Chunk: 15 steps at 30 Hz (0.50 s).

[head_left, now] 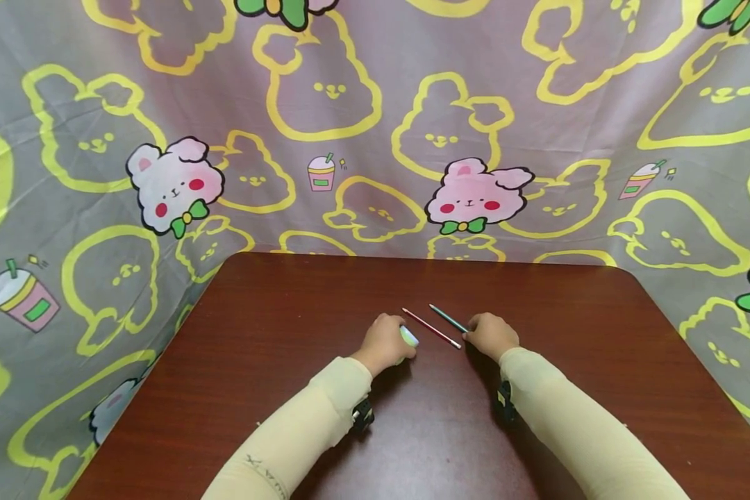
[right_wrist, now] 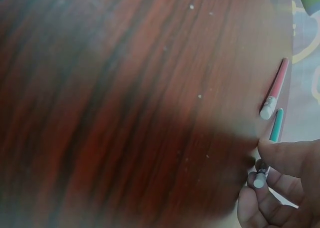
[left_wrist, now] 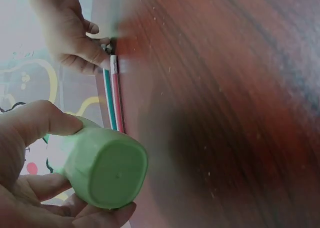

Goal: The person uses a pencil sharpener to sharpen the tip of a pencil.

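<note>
My left hand (head_left: 384,342) grips a small light-green cup (left_wrist: 119,172) by its sides, and the left wrist view looks onto its rounded-square base. In the head view the cup is tilted a little above the table, left of two pencils. My right hand (head_left: 494,336) pinches a teal pencil (head_left: 448,317) near its white eraser end (right_wrist: 259,180), between thumb and fingers. The teal pencil's far tip points away to the left. Beside it lies a red pencil (head_left: 431,327) on the table, roughly parallel, its white eraser toward me; neither hand holds it.
A dark reddish-brown wooden table (head_left: 275,298) lies under both hands. Around its back and sides hangs a grey patterned cloth (head_left: 362,160) with yellow outlines and pink rabbit figures. Each wrist wears a small black camera mount.
</note>
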Tool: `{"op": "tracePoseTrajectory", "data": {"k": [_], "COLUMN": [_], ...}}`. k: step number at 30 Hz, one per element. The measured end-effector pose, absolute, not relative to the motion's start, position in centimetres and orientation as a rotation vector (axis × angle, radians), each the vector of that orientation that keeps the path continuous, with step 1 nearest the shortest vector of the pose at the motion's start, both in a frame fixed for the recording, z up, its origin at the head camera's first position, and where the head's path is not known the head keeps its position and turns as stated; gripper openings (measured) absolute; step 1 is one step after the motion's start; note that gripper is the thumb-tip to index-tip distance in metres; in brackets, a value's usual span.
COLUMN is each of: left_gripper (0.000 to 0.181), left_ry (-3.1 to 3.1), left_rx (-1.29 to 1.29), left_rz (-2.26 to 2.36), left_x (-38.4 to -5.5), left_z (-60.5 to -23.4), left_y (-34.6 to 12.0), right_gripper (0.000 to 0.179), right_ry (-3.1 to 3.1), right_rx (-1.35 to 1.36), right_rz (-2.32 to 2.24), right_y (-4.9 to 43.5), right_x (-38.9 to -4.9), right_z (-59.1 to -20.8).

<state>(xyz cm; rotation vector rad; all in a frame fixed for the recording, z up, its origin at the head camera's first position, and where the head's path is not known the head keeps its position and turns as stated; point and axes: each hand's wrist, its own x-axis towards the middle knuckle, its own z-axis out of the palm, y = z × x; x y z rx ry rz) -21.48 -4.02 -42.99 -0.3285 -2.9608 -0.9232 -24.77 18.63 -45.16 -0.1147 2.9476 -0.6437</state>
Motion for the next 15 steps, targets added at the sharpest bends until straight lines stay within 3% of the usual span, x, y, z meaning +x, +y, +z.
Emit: {"op": "tracePoseTrajectory", "data": {"k": [15], "left_gripper": [0.050], "left_ry": [-2.842], "left_rx": [-0.278], "left_rz": [-1.090], "left_x": [-21.6], "left_z": [-42.7], "left_y": [-5.3], "right_gripper": [0.026], "right_ry": [2.948], "right_rx": [-0.098], "right_rz": [-0.679], "right_y": [18.3], "right_x": [-24.5], "right_z": [-45.2]}}
